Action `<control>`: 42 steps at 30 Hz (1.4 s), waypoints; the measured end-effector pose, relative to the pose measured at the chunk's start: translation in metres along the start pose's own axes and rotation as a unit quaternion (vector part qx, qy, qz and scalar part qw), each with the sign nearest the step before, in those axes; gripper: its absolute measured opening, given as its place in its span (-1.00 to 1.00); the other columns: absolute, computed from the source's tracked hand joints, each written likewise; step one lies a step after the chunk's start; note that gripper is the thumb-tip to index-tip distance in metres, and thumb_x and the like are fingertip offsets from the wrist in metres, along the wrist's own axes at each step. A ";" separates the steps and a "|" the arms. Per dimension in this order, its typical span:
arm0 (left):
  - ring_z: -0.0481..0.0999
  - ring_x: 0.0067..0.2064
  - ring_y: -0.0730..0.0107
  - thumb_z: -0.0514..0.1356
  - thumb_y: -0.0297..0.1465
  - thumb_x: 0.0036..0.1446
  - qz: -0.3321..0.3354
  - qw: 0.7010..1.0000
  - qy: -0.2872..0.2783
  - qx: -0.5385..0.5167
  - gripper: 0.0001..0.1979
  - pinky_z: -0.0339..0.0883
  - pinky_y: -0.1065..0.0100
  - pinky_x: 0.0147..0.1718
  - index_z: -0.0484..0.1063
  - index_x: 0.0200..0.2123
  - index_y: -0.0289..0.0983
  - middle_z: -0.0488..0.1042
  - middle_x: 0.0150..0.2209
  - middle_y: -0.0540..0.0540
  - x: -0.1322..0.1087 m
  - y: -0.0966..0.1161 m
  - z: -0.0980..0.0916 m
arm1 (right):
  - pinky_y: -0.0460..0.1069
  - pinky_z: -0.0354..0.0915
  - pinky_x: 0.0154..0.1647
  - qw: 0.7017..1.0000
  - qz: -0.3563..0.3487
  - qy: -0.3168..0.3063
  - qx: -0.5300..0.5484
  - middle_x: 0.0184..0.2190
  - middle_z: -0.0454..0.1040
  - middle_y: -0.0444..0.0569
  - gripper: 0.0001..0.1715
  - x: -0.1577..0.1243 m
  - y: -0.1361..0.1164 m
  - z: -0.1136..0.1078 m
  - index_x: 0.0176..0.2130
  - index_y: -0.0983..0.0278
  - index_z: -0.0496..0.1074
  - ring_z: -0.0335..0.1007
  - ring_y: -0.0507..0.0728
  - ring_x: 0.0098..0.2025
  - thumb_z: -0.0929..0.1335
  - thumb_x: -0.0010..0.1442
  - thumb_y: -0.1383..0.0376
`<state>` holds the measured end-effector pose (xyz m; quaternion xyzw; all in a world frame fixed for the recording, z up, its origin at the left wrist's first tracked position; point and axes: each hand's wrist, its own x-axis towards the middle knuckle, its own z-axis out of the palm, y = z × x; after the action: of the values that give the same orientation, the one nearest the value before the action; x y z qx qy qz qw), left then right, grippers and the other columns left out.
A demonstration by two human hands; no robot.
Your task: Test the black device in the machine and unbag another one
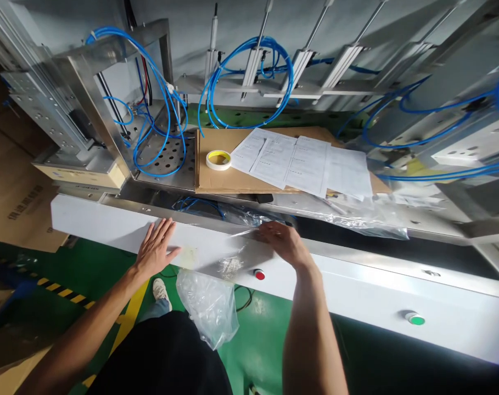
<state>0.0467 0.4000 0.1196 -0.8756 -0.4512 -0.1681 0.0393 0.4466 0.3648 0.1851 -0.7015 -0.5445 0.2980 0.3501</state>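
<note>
My left hand (155,249) lies flat on the white front panel (356,282) of the machine, its fingers stretched toward the metal edge. A clear plastic bag (210,310) hangs over the front of this panel, between my two arms. Its thin film stretches up to my right hand (288,244), whose curled fingers grip it at the panel's upper edge. The fingertips of that hand are partly hidden. Below and to its left, a red button (259,274) sits on the panel.
Behind the panel, printed sheets (288,162) and a tape roll (218,159) lie on flat cardboard (241,178). Coiled blue hoses (290,77) hang among the cylinders. A green button (416,318) is at the right, and cardboard boxes (16,181) stand at the left.
</note>
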 end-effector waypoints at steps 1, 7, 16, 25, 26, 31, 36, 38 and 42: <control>0.16 0.53 -0.08 0.12 -0.10 0.42 -0.001 1.000 -0.001 -0.001 -0.25 -0.03 -0.13 0.52 0.08 0.51 -0.34 0.15 0.52 -0.33 0.000 -0.001 0.000 | 0.13 0.53 -0.20 0.999 0.006 -0.023 0.029 -0.33 0.65 0.08 -0.34 0.001 -0.001 -0.004 -0.27 0.25 0.62 0.60 0.24 -0.27 0.41 0.11 -0.28; 0.16 0.53 -0.05 0.12 -0.07 0.42 -0.003 1.000 0.000 0.000 -0.26 -0.06 -0.12 0.53 0.11 0.50 -0.35 0.16 0.51 -0.33 0.001 -0.002 -0.001 | 0.14 0.57 -0.32 0.994 0.053 -0.032 0.090 -0.40 0.62 0.06 -0.29 0.019 -0.004 -0.013 -0.21 0.33 0.64 0.55 0.21 -0.40 0.50 -0.01 -0.23; -0.04 0.59 -0.08 0.12 -0.13 0.40 -0.053 0.998 -0.018 0.005 -0.20 -0.16 -0.14 0.55 0.01 0.52 -0.43 0.07 0.54 -0.35 0.002 0.012 -0.005 | 0.29 0.43 0.13 0.971 -0.131 0.154 -0.129 -0.03 0.65 0.18 -0.50 -0.030 -0.016 0.062 0.07 0.24 0.59 0.56 0.35 0.00 0.32 0.37 -0.01; -0.04 0.59 -0.13 0.19 -0.11 0.34 -0.071 0.997 -0.033 -0.003 -0.17 -0.19 -0.18 0.56 0.08 0.50 -0.44 0.07 0.54 -0.40 0.008 0.006 -0.010 | 0.41 0.06 0.47 0.905 -0.244 0.031 -0.347 0.48 0.20 0.24 0.04 -0.034 -0.003 0.108 0.48 0.23 0.18 0.05 0.46 0.51 0.41 0.27 -0.22; -0.02 0.58 -0.14 0.18 -0.09 0.35 -0.079 0.997 -0.023 -0.010 -0.18 -0.16 -0.20 0.55 0.09 0.49 -0.43 0.08 0.53 -0.41 0.008 0.004 -0.012 | 0.41 0.05 0.47 0.903 -0.245 0.031 -0.352 0.49 0.18 0.25 0.07 -0.031 -0.001 0.107 0.48 0.23 0.18 0.04 0.47 0.51 0.41 0.25 -0.24; 0.19 0.52 -0.02 0.00 -0.09 0.48 -0.195 0.971 0.104 -0.094 -0.37 0.07 -0.12 0.50 0.19 0.45 -0.31 0.26 0.47 -0.36 -0.015 -0.014 -0.019 | 0.45 0.01 0.48 0.905 -0.235 0.017 -0.353 0.50 0.14 0.29 0.22 -0.028 0.000 0.104 0.50 0.26 0.14 -0.03 0.53 0.53 0.44 0.16 -0.31; 0.65 0.09 0.01 -0.11 -0.06 0.50 -0.327 0.924 0.166 -0.109 -0.45 0.55 -0.03 0.14 0.47 0.15 -0.30 0.63 0.06 -0.39 -0.089 -0.008 -0.012 | 0.53 0.01 0.45 0.916 -0.217 -0.009 -0.336 0.52 0.09 0.30 0.18 -0.017 0.000 0.103 0.50 0.21 0.14 -0.04 0.56 0.54 0.46 0.16 -0.26; 0.70 -0.14 0.06 -0.11 -0.06 0.48 -0.344 0.918 0.161 -0.117 -0.48 0.65 0.04 -0.09 0.53 0.00 -0.24 0.68 -0.14 -0.30 -0.122 0.012 -0.008 | 0.54 -0.01 0.45 0.919 -0.217 -0.016 -0.330 0.52 0.09 0.30 0.18 -0.013 -0.001 0.103 0.50 0.19 0.14 -0.02 0.56 0.54 0.48 0.14 -0.24; 0.69 -0.35 0.09 -0.04 -0.01 0.40 -0.297 0.928 0.144 -0.171 -0.53 0.66 0.11 -0.39 0.58 -0.23 -0.09 0.66 -0.35 -0.15 -0.161 0.062 -0.008 | 0.54 0.00 0.47 0.920 -0.212 -0.017 -0.330 0.50 0.12 0.35 0.23 -0.024 -0.012 0.096 0.49 0.26 0.17 0.02 0.58 0.52 0.53 0.10 -0.21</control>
<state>0.0086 0.2366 0.0796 -0.6612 -0.6447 -0.3707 -0.0989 0.3580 0.3592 0.1404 -0.6402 -0.7539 0.0320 0.1440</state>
